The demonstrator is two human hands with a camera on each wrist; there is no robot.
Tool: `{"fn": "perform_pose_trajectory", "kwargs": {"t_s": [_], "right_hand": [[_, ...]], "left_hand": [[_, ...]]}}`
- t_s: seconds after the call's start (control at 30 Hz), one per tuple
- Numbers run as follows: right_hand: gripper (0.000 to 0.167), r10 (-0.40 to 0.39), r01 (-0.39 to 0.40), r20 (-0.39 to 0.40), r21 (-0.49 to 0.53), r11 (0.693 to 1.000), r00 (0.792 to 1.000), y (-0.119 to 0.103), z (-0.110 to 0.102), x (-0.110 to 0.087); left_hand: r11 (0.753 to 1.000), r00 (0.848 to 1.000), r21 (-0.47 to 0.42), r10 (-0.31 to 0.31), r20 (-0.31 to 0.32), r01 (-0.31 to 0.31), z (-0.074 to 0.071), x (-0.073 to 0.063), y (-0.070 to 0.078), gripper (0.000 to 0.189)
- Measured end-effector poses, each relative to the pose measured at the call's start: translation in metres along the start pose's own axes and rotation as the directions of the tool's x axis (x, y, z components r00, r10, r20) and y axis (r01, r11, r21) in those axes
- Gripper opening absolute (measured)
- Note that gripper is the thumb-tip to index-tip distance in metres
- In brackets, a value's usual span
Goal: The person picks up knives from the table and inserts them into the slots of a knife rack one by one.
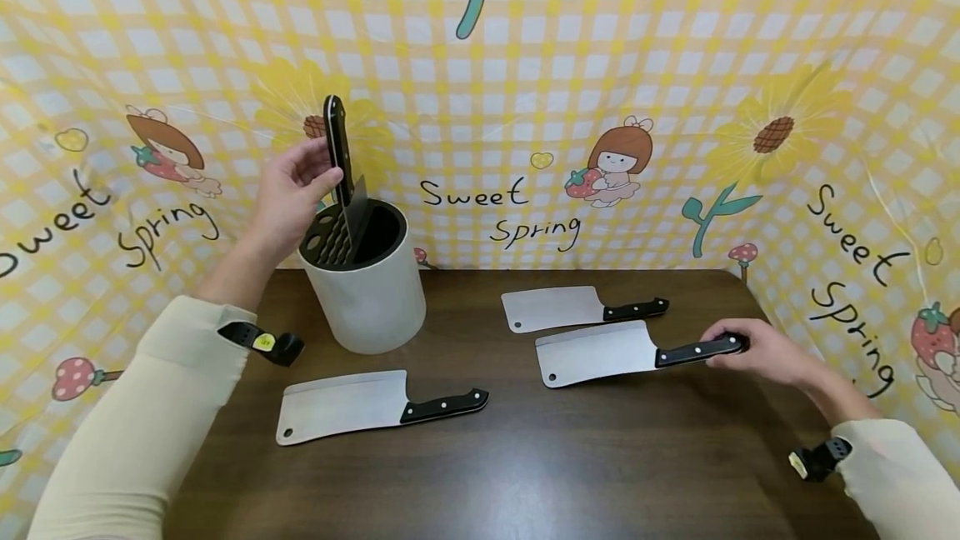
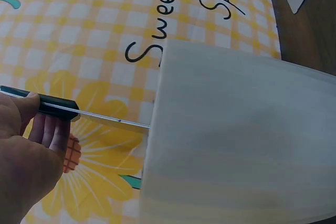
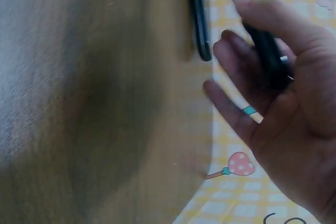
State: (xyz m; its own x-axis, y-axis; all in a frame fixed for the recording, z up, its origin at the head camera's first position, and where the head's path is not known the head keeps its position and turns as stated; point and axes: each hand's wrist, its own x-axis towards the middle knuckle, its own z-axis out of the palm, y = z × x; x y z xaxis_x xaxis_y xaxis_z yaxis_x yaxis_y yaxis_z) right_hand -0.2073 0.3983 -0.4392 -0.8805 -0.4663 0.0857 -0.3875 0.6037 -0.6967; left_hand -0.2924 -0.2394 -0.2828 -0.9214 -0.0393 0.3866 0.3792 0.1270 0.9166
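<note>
At the left, my left hand pinches the black handle of an upright knife between thumb and fingers. Its blade goes down into the black slotted insert of a white round knife holder, which hides the lower part. The left wrist view shows the thumb on the handle and the holder's wall beside it. On the right, my right hand grips the handle end of a cleaver, its blade pointing left. In the right wrist view that black handle lies between thumb and fingers.
Behind the held cleaver lies another cleaver, close to it. A third cleaver lies in front of the holder, handle to the right. The brown table meets a yellow checked cloth at the back and sides.
</note>
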Motion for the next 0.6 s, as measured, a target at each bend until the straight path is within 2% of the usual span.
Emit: {"fn": "perform_pose_trajectory", "kwargs": {"t_s": [0.13, 0.33, 0.43, 0.5, 0.6], "right_hand": [[0.020, -0.009, 0.013, -0.040, 0.090, 0.996, 0.999, -0.009, -0.007, 0.000], [0.019, -0.014, 0.024, -0.071, 0.156, 0.987, 0.997, -0.021, -0.015, 0.003], [0.020, -0.044, 0.062, -0.080, 0.237, 0.969, 0.996, -0.025, -0.016, 0.004], [0.022, -0.092, 0.110, -0.069, 0.341, 0.934, 0.993, -0.028, -0.016, 0.006], [0.025, -0.162, 0.161, -0.043, 0.511, 0.844, 0.986, -0.035, -0.017, 0.011]], "left_hand": [[0.999, 1.000, 0.037, -0.001, 0.005, 0.001, 0.000, -0.001, -0.005, 0.040], [0.998, 1.000, 0.067, -0.010, 0.014, 0.009, -0.001, -0.004, -0.012, 0.040], [0.998, 1.000, 0.064, -0.012, 0.019, 0.010, -0.001, -0.005, -0.016, 0.037], [0.998, 0.999, 0.057, -0.017, 0.029, 0.015, -0.001, -0.007, -0.019, 0.037], [0.996, 0.998, 0.090, -0.030, 0.046, 0.025, -0.001, -0.009, -0.022, 0.041]]}}
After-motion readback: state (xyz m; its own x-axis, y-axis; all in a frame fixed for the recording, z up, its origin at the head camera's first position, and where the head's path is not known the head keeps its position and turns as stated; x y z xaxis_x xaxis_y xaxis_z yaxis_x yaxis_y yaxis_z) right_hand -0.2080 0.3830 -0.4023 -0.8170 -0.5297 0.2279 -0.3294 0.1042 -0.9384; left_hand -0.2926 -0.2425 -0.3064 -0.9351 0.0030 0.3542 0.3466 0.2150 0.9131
